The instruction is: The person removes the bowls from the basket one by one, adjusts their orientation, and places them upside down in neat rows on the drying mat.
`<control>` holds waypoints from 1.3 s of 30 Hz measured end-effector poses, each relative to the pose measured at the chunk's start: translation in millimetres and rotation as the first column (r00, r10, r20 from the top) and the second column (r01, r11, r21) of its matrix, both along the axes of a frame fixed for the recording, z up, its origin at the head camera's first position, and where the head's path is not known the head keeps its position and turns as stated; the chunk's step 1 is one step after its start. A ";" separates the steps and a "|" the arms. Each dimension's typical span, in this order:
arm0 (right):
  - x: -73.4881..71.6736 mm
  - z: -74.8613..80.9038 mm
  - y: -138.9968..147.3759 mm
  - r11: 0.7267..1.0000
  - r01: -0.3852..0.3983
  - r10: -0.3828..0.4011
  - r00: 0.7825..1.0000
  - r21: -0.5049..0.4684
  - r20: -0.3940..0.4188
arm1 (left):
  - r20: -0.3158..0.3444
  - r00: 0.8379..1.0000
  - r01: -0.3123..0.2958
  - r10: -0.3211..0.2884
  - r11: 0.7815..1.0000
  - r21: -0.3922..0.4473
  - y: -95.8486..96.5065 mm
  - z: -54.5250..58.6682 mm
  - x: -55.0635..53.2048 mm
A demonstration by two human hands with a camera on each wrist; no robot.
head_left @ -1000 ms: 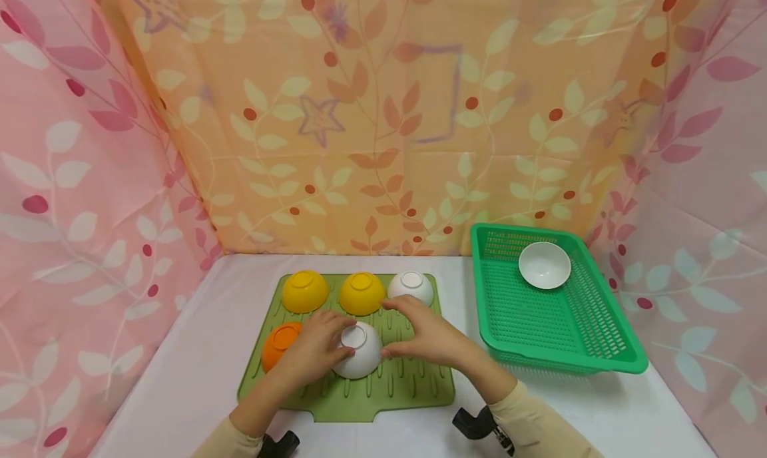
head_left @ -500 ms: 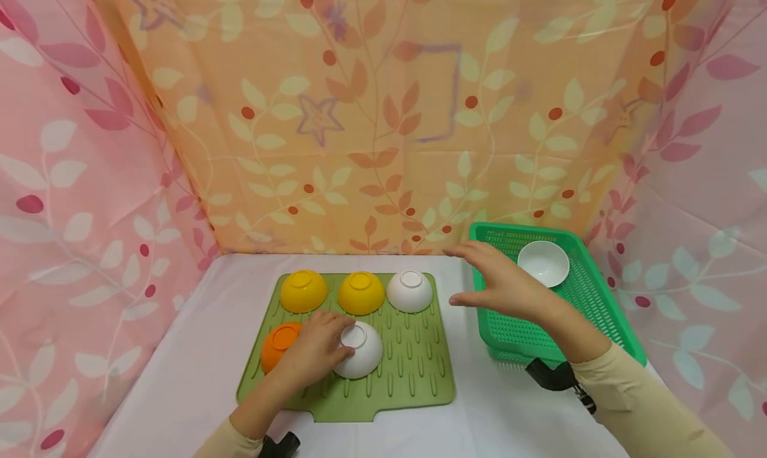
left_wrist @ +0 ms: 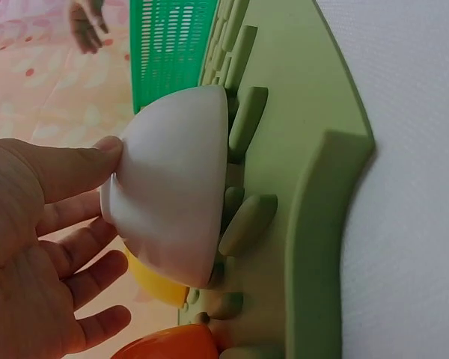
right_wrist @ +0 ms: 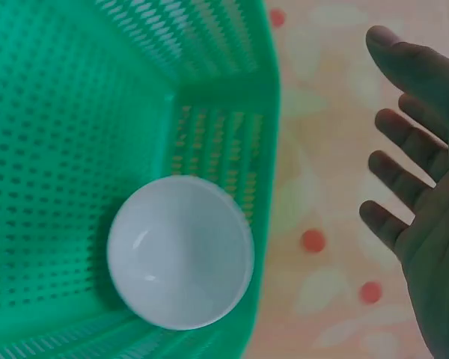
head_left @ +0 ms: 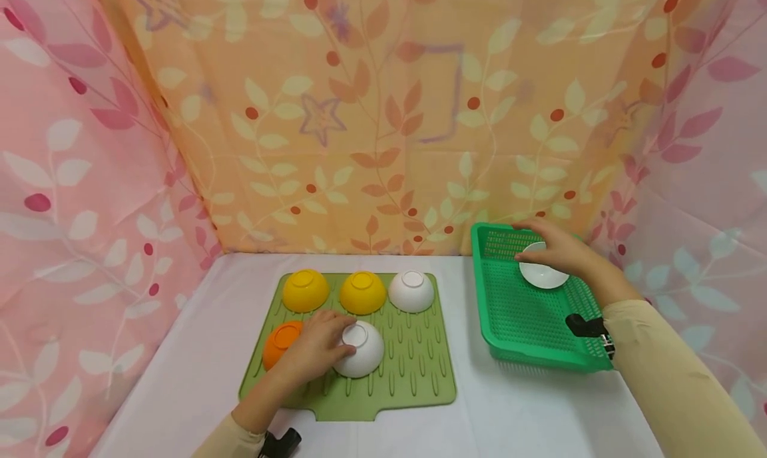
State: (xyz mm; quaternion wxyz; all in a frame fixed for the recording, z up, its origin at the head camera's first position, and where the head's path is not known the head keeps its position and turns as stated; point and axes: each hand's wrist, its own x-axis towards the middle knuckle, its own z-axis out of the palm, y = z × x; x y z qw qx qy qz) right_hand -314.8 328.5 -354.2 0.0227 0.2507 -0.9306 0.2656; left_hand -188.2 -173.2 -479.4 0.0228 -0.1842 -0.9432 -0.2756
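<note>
My left hand (head_left: 323, 345) pinches the foot ring of an upside-down white bowl (left_wrist: 168, 179) between thumb and fingers, and the bowl's rim sits on the ridges of a green drying mat (head_left: 413, 378). Beside that hand, partly hidden by it, is an upturned orange bowl (head_left: 281, 341). At the right, my right hand (head_left: 554, 248) hovers over a green basket (head_left: 497, 345), thumb and fingers spread, holding nothing. Inside the basket a white bowl (right_wrist: 181, 253) stands mouth up near the far corner; the hand overlaps it in the head view.
Along the mat's back row sit two upturned yellow bowls (head_left: 305, 290) and an upturned white bowl (head_left: 411, 290). A white cloth (head_left: 180, 351) covers the table. Patterned curtains (head_left: 371, 112) enclose the back and both sides.
My right hand has moved right and away from the white bowl on the mat to above the basket. My left hand has stayed on the bowl's base.
</note>
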 end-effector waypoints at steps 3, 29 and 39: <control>-9.8 -10.4 16.0 1.000 0.020 -0.020 1.000 0.001 -0.002 | 0.004 1.000 0.002 -0.002 1.000 0.006 0.5 -0.1 -0.2; -39.0 -90.8 74.1 0.927 0.296 -0.277 0.954 0.230 -0.112 | 0.010 1.000 -0.002 0.001 1.000 0.021 1.0 0.4 1.8; -35.5 -91.7 66.5 0.903 0.308 -0.283 0.951 0.298 -0.124 | 0.012 1.000 -0.023 0.023 1.000 0.009 1.4 1.2 2.3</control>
